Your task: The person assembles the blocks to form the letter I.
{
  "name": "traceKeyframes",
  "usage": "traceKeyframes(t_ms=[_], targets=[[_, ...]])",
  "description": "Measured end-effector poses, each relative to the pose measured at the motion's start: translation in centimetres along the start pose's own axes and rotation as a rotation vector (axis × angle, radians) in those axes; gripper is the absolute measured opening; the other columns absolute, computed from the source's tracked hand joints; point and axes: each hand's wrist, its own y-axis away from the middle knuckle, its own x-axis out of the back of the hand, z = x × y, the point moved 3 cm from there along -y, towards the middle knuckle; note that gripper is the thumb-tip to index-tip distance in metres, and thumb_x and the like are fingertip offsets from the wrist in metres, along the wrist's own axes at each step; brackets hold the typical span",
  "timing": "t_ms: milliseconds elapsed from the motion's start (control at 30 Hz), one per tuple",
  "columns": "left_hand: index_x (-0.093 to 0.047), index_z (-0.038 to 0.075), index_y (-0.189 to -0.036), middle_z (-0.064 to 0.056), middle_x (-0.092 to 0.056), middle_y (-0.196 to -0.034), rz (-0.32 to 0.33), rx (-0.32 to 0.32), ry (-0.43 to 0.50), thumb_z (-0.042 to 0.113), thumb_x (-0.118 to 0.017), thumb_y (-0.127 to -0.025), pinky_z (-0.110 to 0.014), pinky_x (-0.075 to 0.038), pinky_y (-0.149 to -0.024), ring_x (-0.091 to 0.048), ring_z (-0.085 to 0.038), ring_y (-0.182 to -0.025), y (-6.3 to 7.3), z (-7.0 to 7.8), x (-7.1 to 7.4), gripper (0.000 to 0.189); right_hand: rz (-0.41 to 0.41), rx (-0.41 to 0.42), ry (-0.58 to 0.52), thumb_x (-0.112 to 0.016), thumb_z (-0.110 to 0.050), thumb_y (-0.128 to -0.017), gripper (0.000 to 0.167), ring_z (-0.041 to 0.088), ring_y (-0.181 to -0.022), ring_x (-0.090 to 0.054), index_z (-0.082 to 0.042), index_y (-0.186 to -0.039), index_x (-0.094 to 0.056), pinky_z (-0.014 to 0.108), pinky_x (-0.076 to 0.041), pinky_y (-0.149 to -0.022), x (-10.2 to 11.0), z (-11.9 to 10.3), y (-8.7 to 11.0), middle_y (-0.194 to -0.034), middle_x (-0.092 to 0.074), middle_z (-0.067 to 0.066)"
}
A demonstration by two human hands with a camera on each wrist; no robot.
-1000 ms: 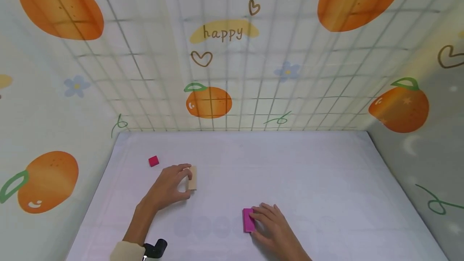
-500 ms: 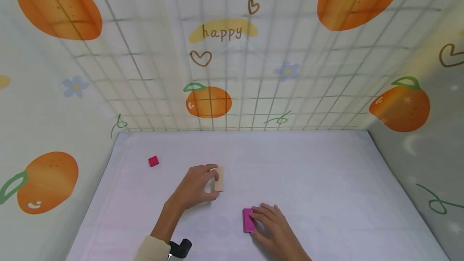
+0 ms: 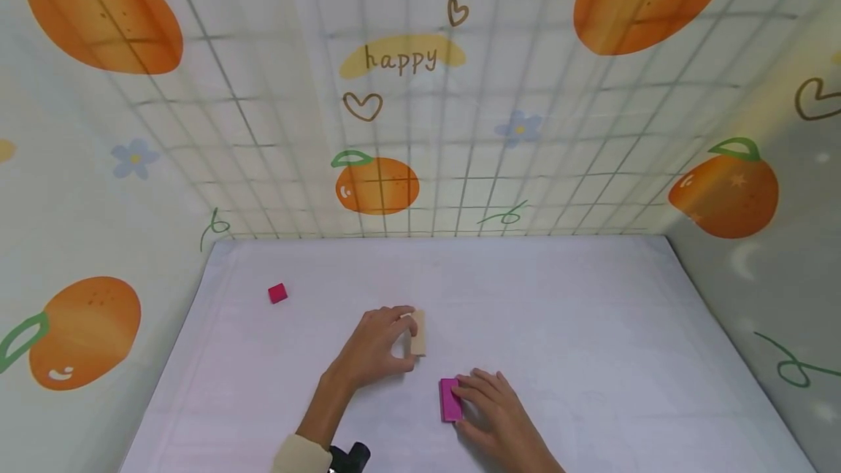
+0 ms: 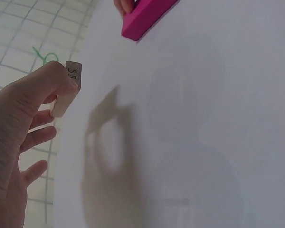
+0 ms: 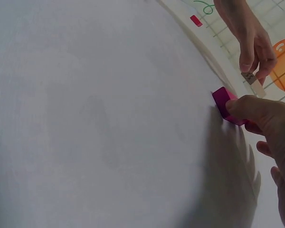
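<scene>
Red cube [image 3: 277, 293] far left on the white table [image 3: 558, 312]. Next, on a slanting left arm [image 3: 328, 404], left hand [image 3: 377, 347] curved and pinching a wooden block [image 3: 419, 334], just carried to the right, so now closer to the pink block [image 3: 449, 401]. Last, right hand [image 3: 496, 409] bent round that pink block, kept still.

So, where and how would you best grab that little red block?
Probably from above, pinching two opposite side faces: the red block looks squarish, lies slightly turned on the table, and has nothing touching it. The left hand is nearer, but it holds the pale block.
</scene>
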Motion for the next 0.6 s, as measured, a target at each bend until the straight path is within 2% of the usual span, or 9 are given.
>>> traceKeyframes(t_ms=[200, 433, 600], targets=[[-0.062, 0.026, -0.107, 0.003, -0.054, -0.142, -0.016, -0.019, -0.010, 0.039, -0.073, -0.082, -0.048, -0.035, -0.109, -0.051, -0.017, -0.127, -0.3, 0.7, -0.8, 0.030, -0.021, -0.015, 0.000, -0.082, -0.030, -0.081, 0.044, 0.027, -0.131, -0.050, -0.017, -0.121, -0.071, 0.063, -0.028, -0.110, 0.0, 0.1, 0.0, -0.129, -0.065, -0.002], [-0.062, 0.026, -0.109, 0.003, -0.055, -0.142, -0.016, -0.042, -0.008, 0.040, -0.075, -0.080, -0.046, -0.037, -0.108, -0.052, -0.016, -0.126, -0.7, 1.3, -1.9, 0.035, 0.001, 0.023, 0.007, -0.083, -0.029, -0.080, 0.044, 0.027, -0.130, -0.051, -0.017, -0.121, -0.071, 0.063, -0.030, -0.109, -0.1, 0.2, 0.1, -0.128, -0.066, -0.001], [-0.062, 0.025, -0.108, 0.003, -0.056, -0.140, -0.001, -0.074, -0.007, 0.038, -0.075, -0.079, -0.045, -0.039, -0.105, -0.053, -0.015, -0.123, -0.9, 1.8, -2.3, 0.034, -0.020, -0.005, 0.014, -0.082, -0.031, -0.080, 0.045, 0.028, -0.131, -0.050, -0.018, -0.121, -0.071, 0.064, -0.029, -0.109, 0.0, 0.1, 0.0, -0.129, -0.065, -0.002]])
